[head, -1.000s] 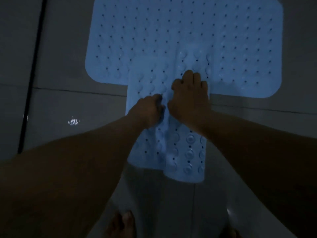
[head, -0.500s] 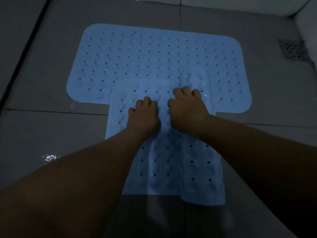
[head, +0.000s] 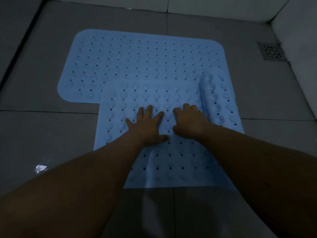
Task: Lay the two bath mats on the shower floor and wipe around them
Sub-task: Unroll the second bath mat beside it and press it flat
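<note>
Two light blue perforated bath mats lie on the grey tiled shower floor. The far mat (head: pixel 137 57) lies flat and crosswise. The near mat (head: pixel 154 97) runs toward me and overlaps the far one's front edge. Its right strip (head: pixel 221 103) is folded over, suction cups facing up. My left hand (head: pixel 147 124) presses flat on the near mat with fingers spread. Beside it my right hand (head: pixel 190 121) also presses down on that mat, fingers slightly bent, next to the folded strip.
A metal floor drain (head: pixel 271 52) sits at the back right by the white wall (head: pixel 295 40). A dark threshold line (head: pixel 22 47) runs along the left. A small bright wet glint (head: pixel 40 168) shows on the tile at the near left.
The near mat has been spread much wider to the left, and only a right strip stays folded. My left hand went from curled to flat and spread. The view has pulled back.
</note>
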